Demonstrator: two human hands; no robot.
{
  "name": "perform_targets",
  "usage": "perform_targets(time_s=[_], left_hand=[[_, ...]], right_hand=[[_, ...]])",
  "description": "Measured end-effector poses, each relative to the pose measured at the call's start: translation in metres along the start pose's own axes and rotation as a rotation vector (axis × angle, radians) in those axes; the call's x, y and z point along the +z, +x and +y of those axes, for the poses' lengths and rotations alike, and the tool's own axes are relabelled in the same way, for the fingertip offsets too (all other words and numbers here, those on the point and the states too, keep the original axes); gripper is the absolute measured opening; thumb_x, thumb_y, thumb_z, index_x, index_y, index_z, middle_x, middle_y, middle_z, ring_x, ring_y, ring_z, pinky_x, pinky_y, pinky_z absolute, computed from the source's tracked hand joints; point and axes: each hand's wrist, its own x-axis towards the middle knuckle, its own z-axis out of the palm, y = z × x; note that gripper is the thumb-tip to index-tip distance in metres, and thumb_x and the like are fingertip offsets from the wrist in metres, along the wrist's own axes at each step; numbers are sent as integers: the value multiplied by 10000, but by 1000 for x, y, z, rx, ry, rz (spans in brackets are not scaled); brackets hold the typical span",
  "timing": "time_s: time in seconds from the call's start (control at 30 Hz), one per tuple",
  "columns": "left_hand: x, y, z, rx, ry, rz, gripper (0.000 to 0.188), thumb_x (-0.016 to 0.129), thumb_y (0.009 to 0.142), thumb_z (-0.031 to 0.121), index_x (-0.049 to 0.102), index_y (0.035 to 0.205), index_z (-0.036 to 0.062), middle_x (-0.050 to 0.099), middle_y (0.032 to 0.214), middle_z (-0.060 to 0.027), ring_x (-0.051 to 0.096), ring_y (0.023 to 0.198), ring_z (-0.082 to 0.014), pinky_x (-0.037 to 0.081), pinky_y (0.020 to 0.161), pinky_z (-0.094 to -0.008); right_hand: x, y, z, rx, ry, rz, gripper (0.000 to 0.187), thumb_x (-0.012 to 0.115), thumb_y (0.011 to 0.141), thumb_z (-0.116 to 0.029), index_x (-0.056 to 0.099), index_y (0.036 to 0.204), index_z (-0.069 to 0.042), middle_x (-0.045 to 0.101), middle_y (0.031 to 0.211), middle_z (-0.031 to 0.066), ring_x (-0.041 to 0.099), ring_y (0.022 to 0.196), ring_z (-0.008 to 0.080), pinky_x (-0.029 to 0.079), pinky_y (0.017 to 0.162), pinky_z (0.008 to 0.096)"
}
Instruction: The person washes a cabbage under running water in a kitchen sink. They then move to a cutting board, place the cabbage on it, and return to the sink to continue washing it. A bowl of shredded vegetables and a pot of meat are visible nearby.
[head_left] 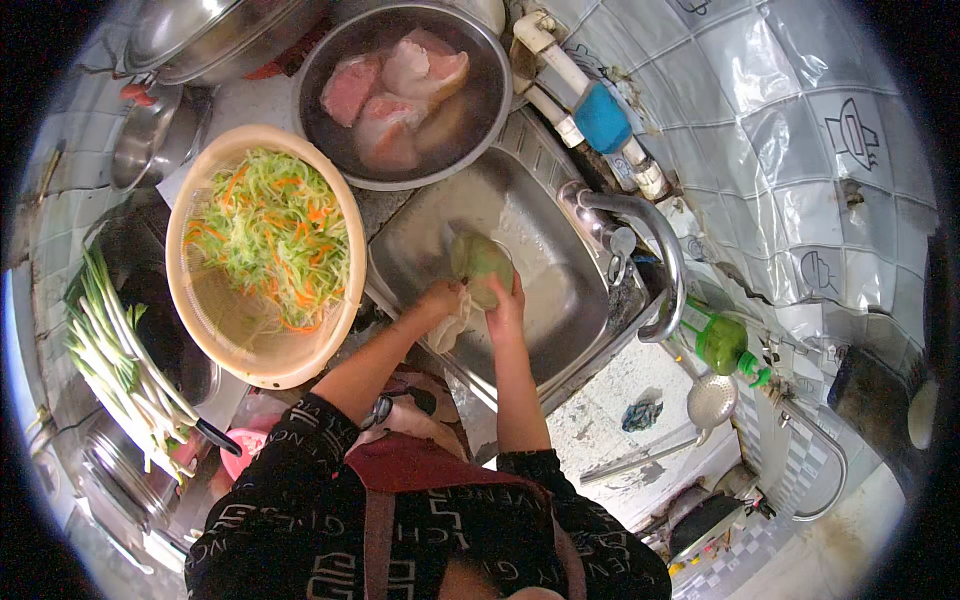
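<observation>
Over the steel sink (572, 330), my right hand (507, 303) grips a pale green, rounded, see-through vessel (481, 262), a cup or small jar; I cannot tell which. My left hand (438, 300) is closed close against its near side, with a whitish cloth (452, 328) bunched in the fingers and hanging below them. Part of the vessel is hidden by both hands. Shallow cloudy water or wet residue shows on the sink floor beneath.
Left of the sink stands a beige colander (262, 362) with shredded green and orange vegetables (270, 225). Behind is a metal basin (488, 60) holding pale meat chunks (395, 95). A curved faucet (668, 262) rises on the right, near a green bottle (722, 342). Scallions (125, 375) lie far left.
</observation>
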Motion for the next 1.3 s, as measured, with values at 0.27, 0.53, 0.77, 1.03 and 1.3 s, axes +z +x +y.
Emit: perform_targets(time_s=[0.27, 0.53, 0.77, 1.03, 1.3], left_hand=[[28, -40, 50, 321, -59, 279, 419, 696, 788, 200, 609, 1143, -4, 661, 1068, -224, 642, 963, -321, 503, 859, -425], [-4, -21, 37, -19, 283, 13, 392, 733, 774, 223, 634, 1031, -57, 663, 945, -254, 647, 917, -380, 501, 831, -445], [22, 1, 2, -13, 125, 333, 352, 652, 837, 209, 622, 1062, -60, 642, 1036, -285, 615, 980, -452, 484, 834, -477], [18, -10, 36, -105, 1, 381, 320, 600, 865, 209, 637, 1053, -48, 655, 1061, -261, 629, 970, -404, 478, 844, -482], [15, -14, 49, -160, -133, 422, 301, 574, 917, 234, 620, 874, -60, 640, 822, -233, 623, 776, -314, 471, 696, -476]], right_hand=[[-23, 14, 2, 368, -255, 319, 649, 561, 929, -504, 489, 1290, 29, 633, 1117, 159, 620, 1046, 271, 508, 876, 384], [5, 26, 13, -33, -1274, 325, 602, 480, 957, -472, 479, 1260, 49, 560, 1176, 266, 538, 1084, 376, 402, 941, 503], [28, 48, 21, -464, -1500, 200, 316, 445, 947, -200, 503, 1184, 2, 499, 1186, 217, 443, 1134, 405, 368, 947, 519], [35, 65, 25, -436, -1613, 181, 257, 486, 864, -111, 512, 1079, 28, 529, 1102, 230, 482, 1078, 422, 384, 945, 526], [33, 79, 29, -488, -1747, 144, 355, 549, 824, -156, 509, 1093, 71, 551, 1098, 240, 510, 1065, 413, 392, 967, 537]])
